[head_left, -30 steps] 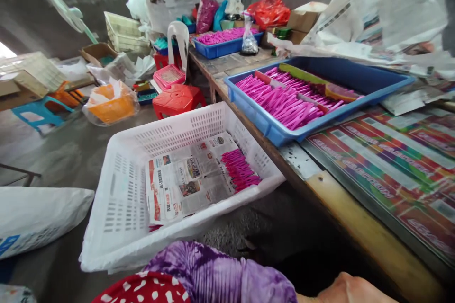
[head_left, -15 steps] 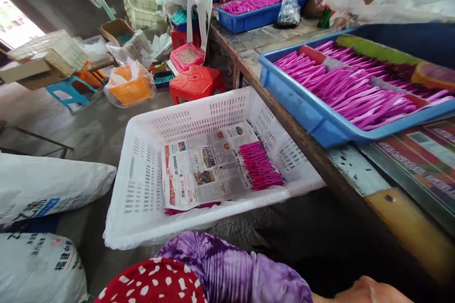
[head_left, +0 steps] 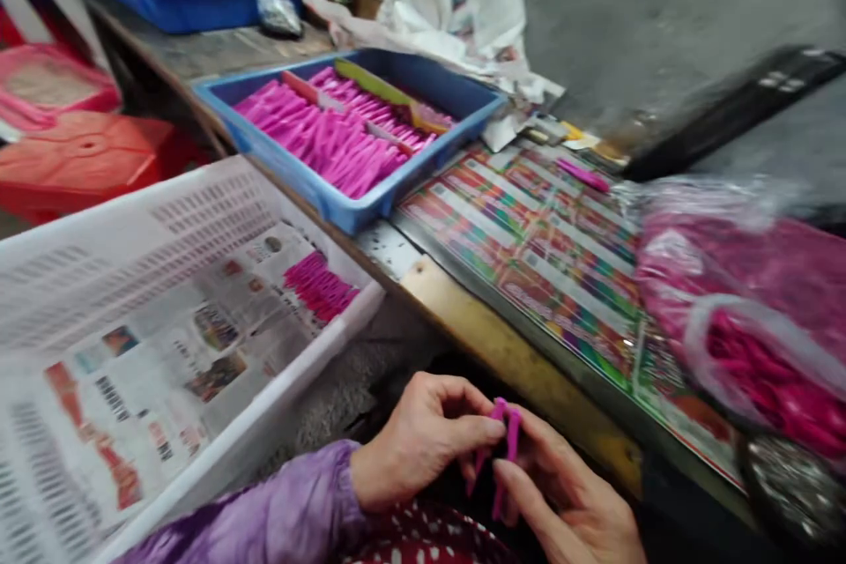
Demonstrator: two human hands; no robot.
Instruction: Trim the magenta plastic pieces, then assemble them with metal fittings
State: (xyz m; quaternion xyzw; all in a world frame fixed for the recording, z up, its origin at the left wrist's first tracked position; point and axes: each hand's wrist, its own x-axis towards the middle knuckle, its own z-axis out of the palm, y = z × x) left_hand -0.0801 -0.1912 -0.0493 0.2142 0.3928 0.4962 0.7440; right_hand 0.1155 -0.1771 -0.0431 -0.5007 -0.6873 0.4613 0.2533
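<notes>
Over my lap, my left hand (head_left: 426, 441) and my right hand (head_left: 568, 498) come together with bent fingers. Between their fingertips is what looks like a magenta plastic clothes peg (head_left: 514, 434), with two slim legs pointing downward. The left thumb and fingers pinch one leg, and the right thumb presses the other. Whether the legs are joined at the top, I cannot make out. To the left, a white basket (head_left: 317, 374) is lined with newspaper (head_left: 159, 370), on which a row of magenta clothes pegs (head_left: 321, 286) lies.
A blue tray (head_left: 357, 211) of magenta pieces stands on the table; another blue tray (head_left: 191, 9) is behind. To the right are an open bag of pink pieces (head_left: 780, 361) and a bowl of shiny metal bits (head_left: 790, 485). A red stool (head_left: 85, 159) stands left.
The view has swung right, so the basket and trays now sit farther left. Both hands have come into full view, pinching the clothes peg; earlier only one blurred hand showed at the bottom edge.
</notes>
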